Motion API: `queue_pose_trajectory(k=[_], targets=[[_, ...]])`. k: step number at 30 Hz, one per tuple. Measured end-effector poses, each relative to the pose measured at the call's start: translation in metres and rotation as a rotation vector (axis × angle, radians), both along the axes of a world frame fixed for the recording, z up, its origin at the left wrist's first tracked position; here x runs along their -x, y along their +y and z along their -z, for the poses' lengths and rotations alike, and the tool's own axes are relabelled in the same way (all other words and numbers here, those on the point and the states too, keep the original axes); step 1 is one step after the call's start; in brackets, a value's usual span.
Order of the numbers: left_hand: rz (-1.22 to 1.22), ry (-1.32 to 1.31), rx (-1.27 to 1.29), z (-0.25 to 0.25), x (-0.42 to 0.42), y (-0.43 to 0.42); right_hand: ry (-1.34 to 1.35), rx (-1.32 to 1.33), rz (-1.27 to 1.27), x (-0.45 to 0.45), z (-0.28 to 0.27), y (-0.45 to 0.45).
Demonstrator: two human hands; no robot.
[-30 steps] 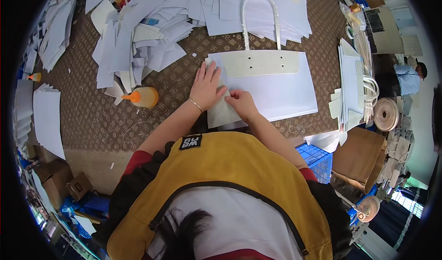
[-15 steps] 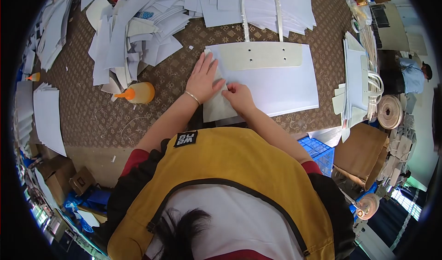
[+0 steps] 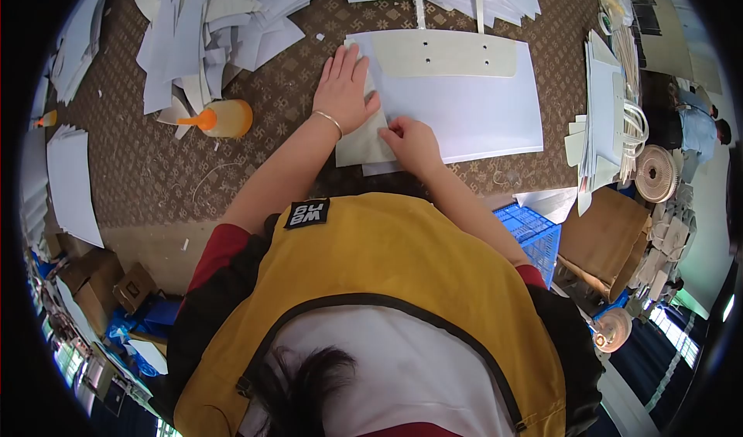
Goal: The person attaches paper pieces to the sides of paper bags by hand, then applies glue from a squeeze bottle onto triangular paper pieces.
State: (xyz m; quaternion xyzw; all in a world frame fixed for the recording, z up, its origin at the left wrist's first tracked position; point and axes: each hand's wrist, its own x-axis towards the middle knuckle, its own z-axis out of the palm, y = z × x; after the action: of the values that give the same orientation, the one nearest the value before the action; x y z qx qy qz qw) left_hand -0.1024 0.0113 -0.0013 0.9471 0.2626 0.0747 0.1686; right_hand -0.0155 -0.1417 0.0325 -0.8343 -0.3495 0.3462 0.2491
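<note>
A white bag panel (image 3: 480,116) lies flat on the patterned table cover, a cream piece with dark holes (image 3: 449,64) along its far edge and white handles (image 3: 419,3) reaching beyond it. Down its left side runs a cream strip (image 3: 357,149). My left hand (image 3: 344,92) rests open across that strip, fingers pointing away from me, a bracelet at the wrist. My right hand (image 3: 412,143) is closed at the strip's right edge, thumb and fingertips pressed together against it. Whatever is between those fingertips is hidden.
To the left stands a glue bottle (image 3: 229,118) with an orange nozzle. Loose white sheets (image 3: 182,42) pile up at the far left. Stacked panels with handles (image 3: 600,112) lie at the right edge, above a blue crate (image 3: 534,236). A person (image 3: 693,119) is at the far right.
The view has shifted, so the table and panel sit higher in it. My right hand has slid along the strip toward the near edge. My left hand stays on the strip.
</note>
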Motion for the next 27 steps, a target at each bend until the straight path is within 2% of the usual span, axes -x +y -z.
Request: queue_pose_trajectory(k=[7,10,19,23,26,27], targets=[[0.001,0.008,-0.049,0.007,0.001,-0.001,-0.095,0.087,-0.120,0.006,-0.009,-0.013],[0.016,0.019,-0.037,0.005,0.002,0.000,-0.225,0.117,-0.227,0.007,-0.007,-0.011],[0.006,0.032,-0.042,0.005,0.003,-0.003,-0.295,0.150,-0.312,0.006,-0.009,-0.007],[-0.019,0.030,-0.063,0.006,0.005,-0.005,-0.240,0.307,-0.372,0.005,-0.016,-0.002],[-0.017,0.094,-0.081,0.006,0.004,-0.004,-0.758,-0.291,-0.542,0.019,-0.010,-0.015],[-0.028,0.088,-0.096,0.000,0.002,-0.002,-0.768,-0.307,-0.548,0.023,-0.005,-0.020]])
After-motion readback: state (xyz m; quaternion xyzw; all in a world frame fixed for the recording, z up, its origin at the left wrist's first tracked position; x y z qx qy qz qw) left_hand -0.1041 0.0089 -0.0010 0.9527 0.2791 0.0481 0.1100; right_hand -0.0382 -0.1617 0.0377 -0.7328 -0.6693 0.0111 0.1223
